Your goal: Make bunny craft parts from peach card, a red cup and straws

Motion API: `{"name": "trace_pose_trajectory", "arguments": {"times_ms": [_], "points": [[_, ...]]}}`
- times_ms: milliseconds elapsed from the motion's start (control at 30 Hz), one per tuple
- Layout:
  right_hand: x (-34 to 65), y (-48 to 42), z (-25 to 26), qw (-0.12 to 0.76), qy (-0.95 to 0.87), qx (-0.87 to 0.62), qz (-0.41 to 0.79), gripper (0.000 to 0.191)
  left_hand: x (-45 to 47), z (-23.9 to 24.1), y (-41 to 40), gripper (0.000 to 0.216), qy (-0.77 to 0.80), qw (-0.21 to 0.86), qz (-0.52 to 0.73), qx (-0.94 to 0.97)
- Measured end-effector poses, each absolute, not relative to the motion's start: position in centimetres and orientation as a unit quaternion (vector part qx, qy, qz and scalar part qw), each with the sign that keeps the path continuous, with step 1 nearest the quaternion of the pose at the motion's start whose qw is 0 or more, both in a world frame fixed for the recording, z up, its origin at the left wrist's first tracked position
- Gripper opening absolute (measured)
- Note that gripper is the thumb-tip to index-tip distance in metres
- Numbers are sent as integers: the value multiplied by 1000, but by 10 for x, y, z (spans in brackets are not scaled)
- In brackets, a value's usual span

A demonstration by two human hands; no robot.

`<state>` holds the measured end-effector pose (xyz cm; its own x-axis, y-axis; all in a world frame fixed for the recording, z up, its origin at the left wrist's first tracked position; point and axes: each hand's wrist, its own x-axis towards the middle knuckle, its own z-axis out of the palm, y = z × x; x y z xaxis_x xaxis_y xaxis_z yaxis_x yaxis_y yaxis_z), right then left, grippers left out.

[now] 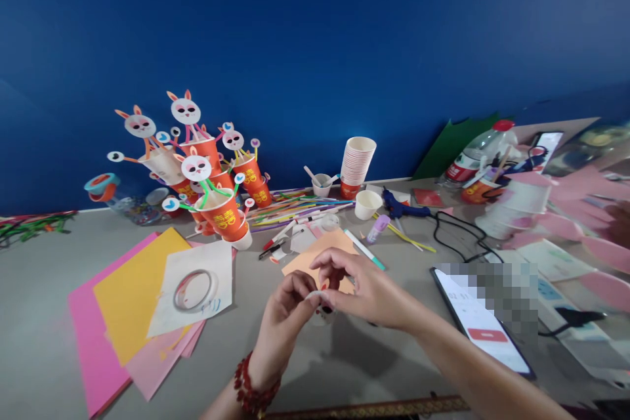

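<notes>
My left hand (290, 315), with a red bead bracelet at the wrist, pinches the edge of a white paper rabbit face (321, 319) with dark eye marks. From the other side my right hand (361, 285) has its thumb and fingertips closed at the top of the same face, where a small orange-red paper ear (324, 287) shows. My fingers hide much of the face. An orange paper sheet (315, 252) lies just beyond my hands. A purple glue stick (378, 228) and a teal-capped marker (364, 249) are near it.
Finished rabbit cups (221, 213) stand at the left, behind coloured sheets and a tape roll (193, 290). Stacked paper cups (357, 164), a blue glue gun (406, 205) and its cord are at the back. A phone (480, 321) lies right; another person's hand (617, 226) shows far right.
</notes>
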<state>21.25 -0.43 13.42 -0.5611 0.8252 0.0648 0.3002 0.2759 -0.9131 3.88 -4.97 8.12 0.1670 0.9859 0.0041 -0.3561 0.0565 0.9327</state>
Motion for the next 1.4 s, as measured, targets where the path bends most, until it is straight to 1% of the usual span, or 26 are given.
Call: {"name": "trace_pose_trajectory", "arguments": {"times_ms": [333, 433, 500, 567, 633, 700, 733, 800, 900, 967, 1067, 1267, 1400], "points": [[213, -5, 132, 274, -743, -377, 480, 33, 40, 78, -50, 21, 365, 627, 538, 428], [217, -3, 135, 292, -734, -377, 484, 35, 40, 78, -51, 21, 371, 633, 542, 410], [219, 3, 132, 319, -728, -379, 474, 32, 38, 78, -52, 21, 379, 631, 547, 399], [220, 10, 122, 344, -719, -390, 461, 26, 34, 76, -53, 22, 393, 620, 556, 389], [218, 18, 105, 342, -717, -421, 437, 17, 25, 72, -53, 22, 408, 602, 573, 378], [211, 27, 83, 297, -745, -456, 386, 11, 13, 67, -54, 23, 427, 579, 598, 354], [207, 31, 72, 261, -766, -466, 357, 12, 6, 64, -54, 24, 441, 564, 613, 336], [194, 38, 54, 232, -784, -465, 340, 9, -5, 59, -56, 25, 467, 535, 640, 293], [169, 49, 40, 208, -809, -450, 316, 16, -15, 52, -59, 22, 473, 534, 655, 248], [150, 56, 37, 190, -827, -438, 296, 17, -17, 49, -62, 20, 467, 542, 658, 235], [124, 66, 37, 152, -850, -427, 267, 14, -16, 47, -63, 20, 461, 539, 666, 232], [92, 75, 40, 57, -869, -447, 205, 15, -14, 47, -62, 23, 472, 516, 670, 248], [82, 76, 42, -1, -871, -454, 186, 24, -14, 46, -62, 27, 475, 514, 672, 243]]}}
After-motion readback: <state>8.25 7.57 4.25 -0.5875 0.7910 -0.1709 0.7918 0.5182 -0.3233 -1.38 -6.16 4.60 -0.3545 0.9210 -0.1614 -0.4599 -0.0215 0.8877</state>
